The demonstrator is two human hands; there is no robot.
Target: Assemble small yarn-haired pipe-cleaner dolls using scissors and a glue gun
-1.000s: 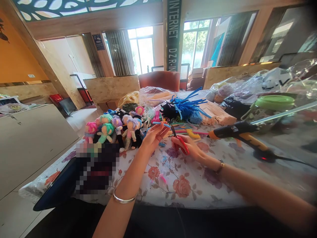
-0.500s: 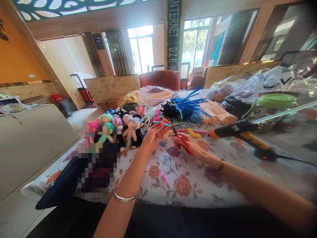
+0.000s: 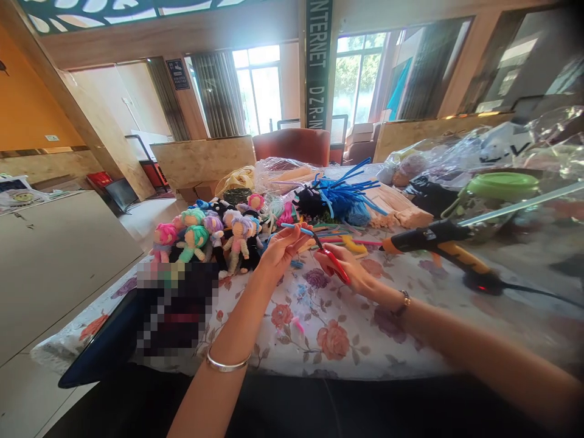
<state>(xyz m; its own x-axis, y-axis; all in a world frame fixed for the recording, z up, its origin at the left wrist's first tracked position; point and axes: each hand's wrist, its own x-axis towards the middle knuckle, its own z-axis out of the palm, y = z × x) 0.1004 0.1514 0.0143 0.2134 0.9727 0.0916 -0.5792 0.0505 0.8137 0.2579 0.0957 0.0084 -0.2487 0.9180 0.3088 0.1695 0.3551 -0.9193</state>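
My left hand (image 3: pixel 279 250) pinches a short blue pipe cleaner (image 3: pixel 292 227) between thumb and fingers, above the flowered tablecloth. The stem lies almost level, its right end at the dark blades of the scissors. Red-handled scissors (image 3: pixel 337 269) are gripped in my right hand (image 3: pixel 353 271), with the blades pointing up and left to the stem. Whether the blades are parted or closed on it is too small to tell. Behind both hands lie loose coloured pipe cleaners (image 3: pixel 335 232) and a bent yellow piece (image 3: pixel 354 244). Small blue scraps (image 3: pixel 296 264) rest just below my hands.
Several yarn-haired dolls (image 3: pixel 196 237) crowd the left side. Bundled blue stems (image 3: pixel 349 198) and peach-coloured bundles (image 3: pixel 399 207) lie at the back. A glue gun (image 3: pixel 424 236) stands at right, its cord trailing right, near a green-lidded container (image 3: pixel 504 185). A dark tray (image 3: pixel 100 340) sits front left.
Both hands keep their holds on the pipe cleaner and the scissors. The whole view has shifted slightly, and the stem's right end tips a little lower at the blades.
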